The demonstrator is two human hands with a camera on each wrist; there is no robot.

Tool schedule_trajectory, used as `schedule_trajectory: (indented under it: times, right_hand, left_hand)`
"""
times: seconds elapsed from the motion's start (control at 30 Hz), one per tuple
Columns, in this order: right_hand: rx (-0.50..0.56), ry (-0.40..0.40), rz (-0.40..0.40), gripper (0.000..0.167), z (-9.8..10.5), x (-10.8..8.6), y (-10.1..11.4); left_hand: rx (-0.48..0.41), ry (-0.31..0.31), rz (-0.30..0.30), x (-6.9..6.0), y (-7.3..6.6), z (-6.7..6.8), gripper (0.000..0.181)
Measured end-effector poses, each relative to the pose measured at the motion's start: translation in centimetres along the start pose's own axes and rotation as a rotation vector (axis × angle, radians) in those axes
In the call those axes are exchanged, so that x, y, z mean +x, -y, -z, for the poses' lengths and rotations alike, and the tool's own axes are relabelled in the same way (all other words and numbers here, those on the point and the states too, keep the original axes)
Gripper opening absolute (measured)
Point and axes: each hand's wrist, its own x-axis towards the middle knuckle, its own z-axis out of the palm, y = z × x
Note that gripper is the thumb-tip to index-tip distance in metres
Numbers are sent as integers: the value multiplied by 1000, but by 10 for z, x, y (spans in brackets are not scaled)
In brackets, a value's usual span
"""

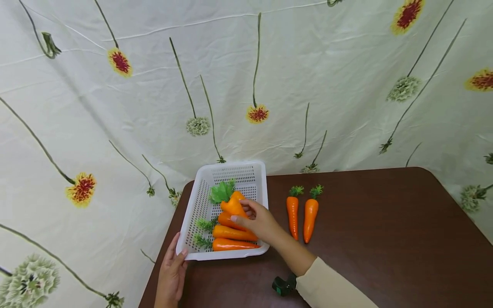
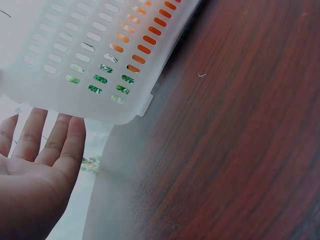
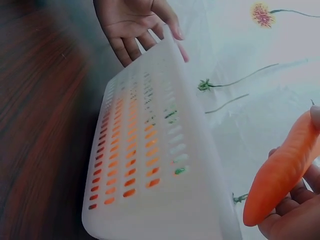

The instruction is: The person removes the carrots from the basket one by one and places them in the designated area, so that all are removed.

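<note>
The right hand point(image 1: 259, 221) grasps a carrot point(image 3: 280, 172) over the basket point(image 1: 263, 184), whose near left corner the left hand point(image 1: 173, 271) pinches. The glossy carrot looks light, stiff and slightly slippery, probably best held round its thick part. Other carrots point(image 1: 233, 244) lie inside; two more carrots point(image 1: 310, 216) rest on the table point(image 1: 385, 222) to the right.

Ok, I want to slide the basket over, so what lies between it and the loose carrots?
The head view shows bare tabletop between the basket and the loose carrots, except where the right forearm crosses the near end.
</note>
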Motion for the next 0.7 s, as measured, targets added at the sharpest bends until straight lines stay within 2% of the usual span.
schedule_trajectory:
  times: [0.27, 0.7]
  right_hand:
    - [17, -40, 25, 50, 14, -3, -1]
    - [56, -91, -44, 53, 36, -10, -8]
  left_hand:
    - [-7, -3, -4, 1, 1, -1, 63]
    - [3, -7, -1, 1, 1, -1, 63]
